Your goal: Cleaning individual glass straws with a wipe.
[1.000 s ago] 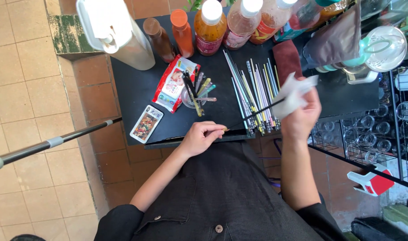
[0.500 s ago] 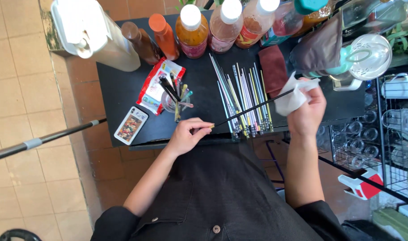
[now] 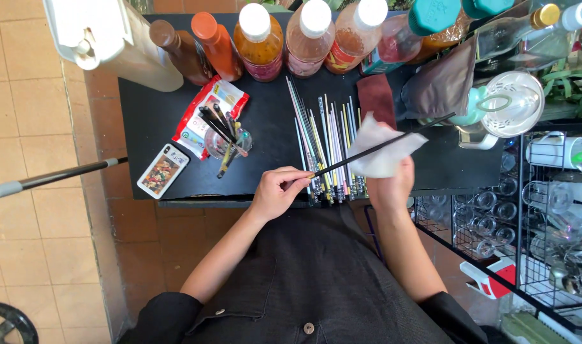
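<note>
Black straw (image 3: 380, 148) partly hidden by white tissue (image 3: 383, 150) in right hand (image 3: 393, 185)

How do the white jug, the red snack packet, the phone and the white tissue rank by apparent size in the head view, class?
1. white jug, clearly largest, though cut off by the frame edge.
2. red snack packet.
3. white tissue and phone look alike; the tissue is crumpled in the right hand, so no ranking.
</note>
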